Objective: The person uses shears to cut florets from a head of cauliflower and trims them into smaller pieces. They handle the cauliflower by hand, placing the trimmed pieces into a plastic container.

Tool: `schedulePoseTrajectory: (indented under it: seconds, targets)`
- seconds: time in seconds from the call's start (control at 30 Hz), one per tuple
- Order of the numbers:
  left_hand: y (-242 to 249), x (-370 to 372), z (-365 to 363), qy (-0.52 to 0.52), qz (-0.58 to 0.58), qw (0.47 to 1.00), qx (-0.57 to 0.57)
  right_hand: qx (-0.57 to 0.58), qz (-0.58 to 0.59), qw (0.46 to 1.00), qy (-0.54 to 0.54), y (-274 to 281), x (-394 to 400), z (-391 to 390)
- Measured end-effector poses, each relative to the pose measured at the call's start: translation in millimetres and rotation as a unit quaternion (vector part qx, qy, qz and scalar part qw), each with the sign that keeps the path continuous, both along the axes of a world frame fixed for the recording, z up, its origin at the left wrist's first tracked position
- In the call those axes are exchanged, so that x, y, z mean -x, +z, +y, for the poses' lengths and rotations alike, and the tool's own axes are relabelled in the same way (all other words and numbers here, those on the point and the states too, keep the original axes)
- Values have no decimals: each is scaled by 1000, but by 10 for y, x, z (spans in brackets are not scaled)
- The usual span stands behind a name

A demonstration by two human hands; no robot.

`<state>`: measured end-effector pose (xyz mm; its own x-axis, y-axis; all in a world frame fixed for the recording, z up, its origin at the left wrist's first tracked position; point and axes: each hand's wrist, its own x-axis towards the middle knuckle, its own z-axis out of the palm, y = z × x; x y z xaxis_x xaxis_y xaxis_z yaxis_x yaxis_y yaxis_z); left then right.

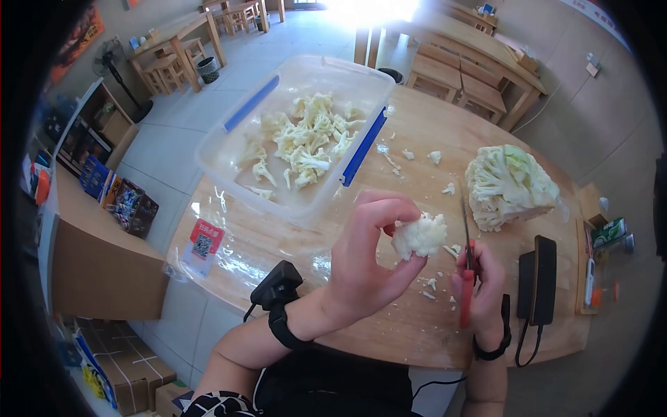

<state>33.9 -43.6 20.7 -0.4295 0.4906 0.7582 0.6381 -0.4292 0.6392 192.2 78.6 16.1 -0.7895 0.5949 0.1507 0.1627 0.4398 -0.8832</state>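
Note:
Between the thumb and fingers of my left hand is a small white cauliflower floret, lifted above the table. My right hand grips red-handled scissors, their narrow dark blades pointing away from me, just right of the floret. Beyond the right hand sits a large cut piece of cauliflower head with pale green stalk showing. A clear plastic tub with blue side clips stands past my left hand and has several cut florets in it.
Cauliflower crumbs lie scattered on the wooden table. A black device with a cable rests at the right, near a wooden tray of small items. At the left edge is a red-and-white QR card. Wooden tables and benches stand farther back.

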Motion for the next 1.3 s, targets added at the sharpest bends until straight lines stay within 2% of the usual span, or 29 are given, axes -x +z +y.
schedulePoseTrajectory:
  seconds: [0.07,0.2,0.3,0.37,0.47,0.5,0.57,0.6,0.63,0.7,0.73,0.77,0.8,0.83,0.9,0.97,1.0,1.17,1.23,1.27,1.3]
  targets:
    - [50,-17,-10,14,7,1000,13,-142,39,989,10,31,20,-32]
    - [88,-48,-26,45,13,998,35,-160,28,987,1,55,13,-73]
    - [95,-80,-45,85,31,995,37,-212,22,977,-16,120,6,-110]
    - [118,-71,-64,97,49,993,43,-258,-27,966,-10,149,-41,-117]
    - [186,-18,-43,132,68,986,73,-202,-66,976,-44,163,-42,-104]
    - [207,67,-43,175,72,978,87,-204,-70,975,-61,198,-99,-129]
    - [291,311,-23,275,93,947,133,-243,-150,954,-86,288,-183,-139]
    - [322,444,-23,286,78,938,182,-263,-147,950,-83,339,-260,-164]
    - [332,535,-35,281,79,939,183,-261,-149,950,-88,381,-341,-187]
    - [332,637,-51,328,146,896,263,-281,-112,948,-98,469,-513,-200]
    - [356,600,-32,336,164,893,251,-278,-113,949,-101,536,-595,-174]
    - [389,506,7,333,164,893,255,-314,-162,930,-105,614,-691,-134]
    - [419,358,70,293,180,916,206,-349,-213,907,-106,690,-772,-96]
    - [419,210,150,254,193,935,157,-346,-220,906,-103,773,-821,-55]
    - [363,-87,336,117,131,965,197,-412,-278,854,-151,927,-863,54]
    - [166,-300,637,32,51,980,187,-445,-292,834,-145,997,-893,159]
    - [90,-355,764,27,37,983,177,-481,-296,812,-147,1030,-901,204]
    - [-263,-271,1390,52,5,992,112,-504,-294,800,-143,1147,-839,358]
    - [-377,-150,1586,34,-55,992,109,-513,-287,798,-132,1207,-764,404]
    - [-407,-117,1657,35,-58,992,107,-569,-291,761,-112,1273,-701,431]
    - [-401,-107,1707,-45,-148,982,107,-621,-295,720,-92,1333,-645,450]
